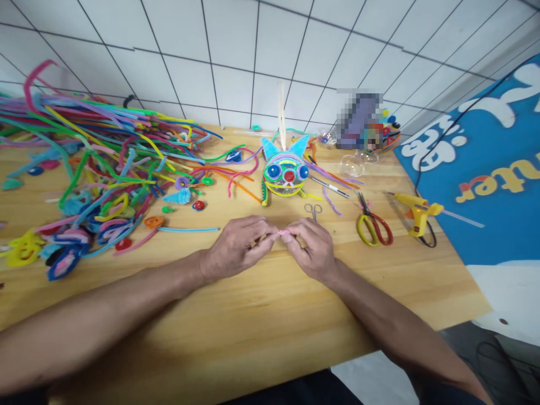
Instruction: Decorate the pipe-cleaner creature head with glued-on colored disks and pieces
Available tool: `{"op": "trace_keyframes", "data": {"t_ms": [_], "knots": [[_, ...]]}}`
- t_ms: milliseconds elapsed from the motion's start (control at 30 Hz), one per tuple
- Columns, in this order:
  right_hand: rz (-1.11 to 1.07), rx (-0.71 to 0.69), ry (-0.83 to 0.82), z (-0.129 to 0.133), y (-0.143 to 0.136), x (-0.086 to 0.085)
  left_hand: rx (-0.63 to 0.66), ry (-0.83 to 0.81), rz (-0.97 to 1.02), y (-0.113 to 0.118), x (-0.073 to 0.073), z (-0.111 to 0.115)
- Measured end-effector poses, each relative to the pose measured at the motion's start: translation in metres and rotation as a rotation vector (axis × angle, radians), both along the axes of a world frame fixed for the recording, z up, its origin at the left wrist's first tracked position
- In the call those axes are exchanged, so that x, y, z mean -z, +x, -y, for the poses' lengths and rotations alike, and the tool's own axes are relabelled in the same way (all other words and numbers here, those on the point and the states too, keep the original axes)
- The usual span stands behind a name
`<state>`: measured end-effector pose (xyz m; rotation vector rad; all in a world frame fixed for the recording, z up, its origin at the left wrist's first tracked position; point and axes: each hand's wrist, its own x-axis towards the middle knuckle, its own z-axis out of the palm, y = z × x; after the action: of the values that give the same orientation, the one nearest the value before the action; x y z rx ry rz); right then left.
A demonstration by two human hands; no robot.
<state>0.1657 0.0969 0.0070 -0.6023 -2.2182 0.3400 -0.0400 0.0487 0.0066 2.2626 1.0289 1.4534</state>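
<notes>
The small pink piece [284, 232], probably a bit of pipe cleaner, looks easy to lose: so little of it shows between the fingertips, at the centre of the frame, that one slip could drop it on the worktop [261, 315]. Pulling the hands apart too hard might bend it out of shape, I'd say. The small scissors [313, 212] lie right behind the right hand [311, 244], so a careless push back could knock them. Farther right, the yellow glue gun [417, 212] could burn a finger if it is hot, which I can't tell from here.

Both grips are narrow. The left hand [241, 244] pinches the piece's left end between thumb and fingers, its tips almost meeting; the right one pinches the other end just as tightly, the two sets of fingertips nearly touching, held above the wood.
</notes>
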Motion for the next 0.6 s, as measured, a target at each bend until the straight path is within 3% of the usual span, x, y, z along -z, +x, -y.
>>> {"op": "trace_keyframes", "data": {"t_ms": [300, 600], "knots": [[0.029, 0.014, -0.165, -0.0007, -0.0005, 0.0017, -0.039, -0.176, 0.047, 0.002, 0.0034, -0.0022], [0.025, 0.01, -0.128, -0.001, -0.001, 0.0011, -0.04, -0.275, 0.107, 0.0019, 0.0036, -0.0033]]}}
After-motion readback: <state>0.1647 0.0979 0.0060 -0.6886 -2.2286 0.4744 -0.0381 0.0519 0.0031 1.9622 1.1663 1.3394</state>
